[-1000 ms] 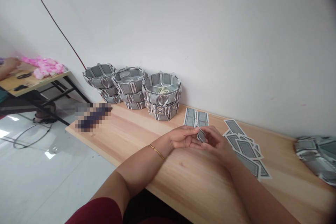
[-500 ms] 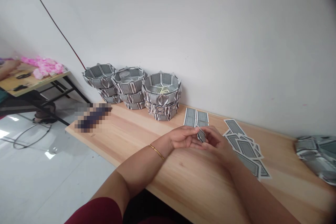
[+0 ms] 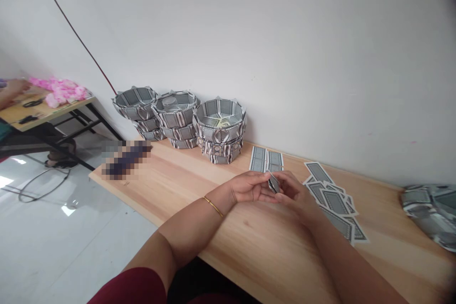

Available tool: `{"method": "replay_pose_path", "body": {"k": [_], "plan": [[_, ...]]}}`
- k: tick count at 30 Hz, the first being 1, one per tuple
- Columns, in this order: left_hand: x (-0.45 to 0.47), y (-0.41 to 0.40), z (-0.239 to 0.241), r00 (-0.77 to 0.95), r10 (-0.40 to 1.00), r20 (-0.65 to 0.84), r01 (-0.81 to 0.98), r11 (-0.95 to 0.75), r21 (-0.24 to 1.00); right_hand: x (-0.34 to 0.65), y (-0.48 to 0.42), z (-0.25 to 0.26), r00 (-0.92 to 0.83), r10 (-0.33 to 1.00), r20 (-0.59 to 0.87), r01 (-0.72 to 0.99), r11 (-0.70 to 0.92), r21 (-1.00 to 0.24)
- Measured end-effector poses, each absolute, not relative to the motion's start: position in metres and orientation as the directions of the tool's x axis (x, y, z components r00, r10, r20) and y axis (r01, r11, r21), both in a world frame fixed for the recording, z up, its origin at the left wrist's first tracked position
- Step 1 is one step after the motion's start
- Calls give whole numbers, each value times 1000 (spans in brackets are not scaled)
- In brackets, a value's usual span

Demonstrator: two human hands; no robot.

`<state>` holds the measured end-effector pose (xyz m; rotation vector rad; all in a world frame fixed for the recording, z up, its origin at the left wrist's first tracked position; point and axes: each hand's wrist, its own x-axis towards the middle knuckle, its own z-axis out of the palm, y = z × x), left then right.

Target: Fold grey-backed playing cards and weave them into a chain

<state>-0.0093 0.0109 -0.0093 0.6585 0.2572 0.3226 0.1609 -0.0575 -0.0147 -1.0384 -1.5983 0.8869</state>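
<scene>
My left hand [image 3: 249, 186] and my right hand [image 3: 294, 191] meet over the wooden table [image 3: 199, 199], fingers pinched together on a small folded playing card [image 3: 273, 183] held between them. Two flat cards [image 3: 266, 159] lie side by side just beyond my hands. To the right of my right hand, several grey-backed cards [image 3: 333, 202] are spread loosely on the table. A thin gold bangle sits on my left wrist.
Three stacks of bowls folded from cards [image 3: 180, 118] stand against the white wall. More folded card pieces [image 3: 429, 213] lie at the far right. A blurred dark object [image 3: 124, 159] rests near the table's left end. Another person's hand [image 3: 12, 89] works at a side table with pink flowers [image 3: 59, 89].
My hands stay almost still; the fingers shift slightly on the folded card. The other person's hand at the far left table moves a little.
</scene>
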Motion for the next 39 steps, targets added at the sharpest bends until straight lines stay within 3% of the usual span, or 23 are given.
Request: {"method": "replay_pose_path", "body": {"k": [12,39], "plan": [[-8,10,-8,905,388,-172,-195,740,643,161,-58,-14,-146,934,326,205,351,-914],[-11,12,-7,928,354,-113,-208,746,633,160,-58,-18,-132,939,316,173,336,-926]]}}
